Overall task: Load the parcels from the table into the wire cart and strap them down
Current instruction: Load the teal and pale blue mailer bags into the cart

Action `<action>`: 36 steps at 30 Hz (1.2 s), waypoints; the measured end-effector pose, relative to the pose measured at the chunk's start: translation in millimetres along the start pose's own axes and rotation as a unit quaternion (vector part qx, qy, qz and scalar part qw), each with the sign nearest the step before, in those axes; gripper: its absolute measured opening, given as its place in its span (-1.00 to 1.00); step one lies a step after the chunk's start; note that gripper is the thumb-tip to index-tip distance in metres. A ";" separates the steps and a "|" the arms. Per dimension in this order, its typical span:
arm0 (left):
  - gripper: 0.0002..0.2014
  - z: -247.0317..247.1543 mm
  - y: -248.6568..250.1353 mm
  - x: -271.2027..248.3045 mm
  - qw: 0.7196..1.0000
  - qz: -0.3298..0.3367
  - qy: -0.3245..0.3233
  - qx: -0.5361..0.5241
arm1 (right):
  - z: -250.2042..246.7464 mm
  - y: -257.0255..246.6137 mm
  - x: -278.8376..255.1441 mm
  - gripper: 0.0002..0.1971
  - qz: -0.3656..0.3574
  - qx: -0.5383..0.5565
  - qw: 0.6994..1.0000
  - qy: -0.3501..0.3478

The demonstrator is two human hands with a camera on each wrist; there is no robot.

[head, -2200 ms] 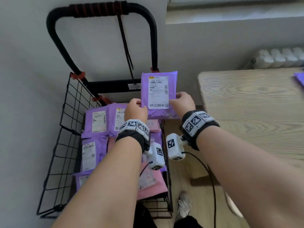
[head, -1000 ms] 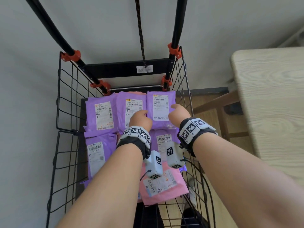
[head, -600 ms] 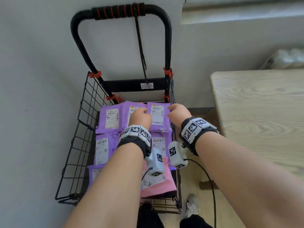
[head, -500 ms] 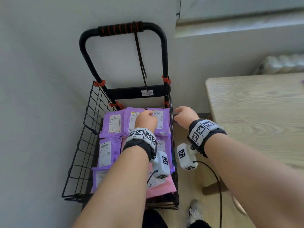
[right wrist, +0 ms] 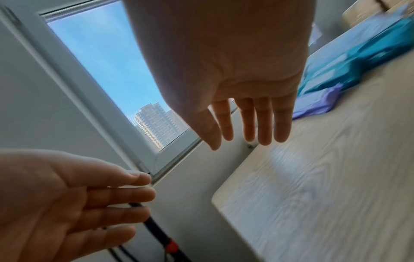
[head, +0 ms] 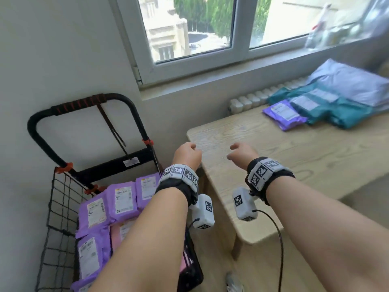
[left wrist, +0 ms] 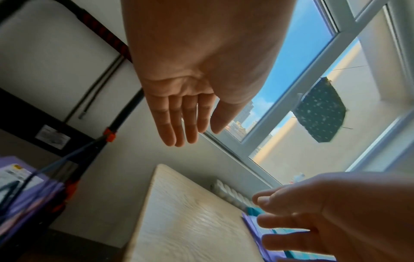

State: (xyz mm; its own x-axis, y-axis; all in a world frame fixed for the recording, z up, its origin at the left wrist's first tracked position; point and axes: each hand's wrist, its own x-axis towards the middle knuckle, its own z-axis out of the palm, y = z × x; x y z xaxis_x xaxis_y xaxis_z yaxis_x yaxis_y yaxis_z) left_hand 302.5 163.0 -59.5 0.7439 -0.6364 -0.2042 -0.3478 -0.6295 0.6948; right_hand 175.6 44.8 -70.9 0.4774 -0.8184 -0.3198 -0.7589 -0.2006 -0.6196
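You had a white-framed window (head: 240, 39) on the far wall, buildings and trees outside. A white radiator (head: 252, 101) sat below its sill, behind the table. Wooden floor (head: 221, 260) lay near.

The wire cart (head: 61, 207) is black, its handle (head: 84, 103) wound with red stripes, its clips (head: 64, 166) orange. The parcels (head: 120, 201) inside are purple with white labels, one pink (head: 119, 234). The bench (head: 294, 157) shows pale wood grain and carries a purple parcel (head: 284, 114) and teal ones (head: 328, 108). Black-and-white square markers pattern the wristbands (head: 263, 171).

Black wristbands (head: 271, 180) with checkered marker tags
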 end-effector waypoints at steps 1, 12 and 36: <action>-0.59 9.6 7.3 -1.7 1.000 0.007 -0.015 0.002 | -7.9 11.2 -4.7 -0.54 0.012 0.003 1.000 0.011; -0.55 135.9 115.0 -51.9 0.992 0.060 -0.112 0.022 | -117.8 141.7 -33.6 -0.52 0.075 0.036 0.994 0.077; -0.56 382.5 314.6 6.6 0.993 0.030 -0.107 0.048 | -333.6 342.6 109.9 -0.51 0.095 0.012 0.994 0.047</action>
State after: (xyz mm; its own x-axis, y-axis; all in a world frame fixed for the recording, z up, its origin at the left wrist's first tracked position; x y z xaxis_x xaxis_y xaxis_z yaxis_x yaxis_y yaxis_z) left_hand -20.2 -209.7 -106.1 0.5852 -0.7477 -0.3138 -0.4487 -0.6209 0.6427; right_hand -179.8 -293.5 -79.1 0.2826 -0.8875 -0.3640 -0.8203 -0.0269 -0.5714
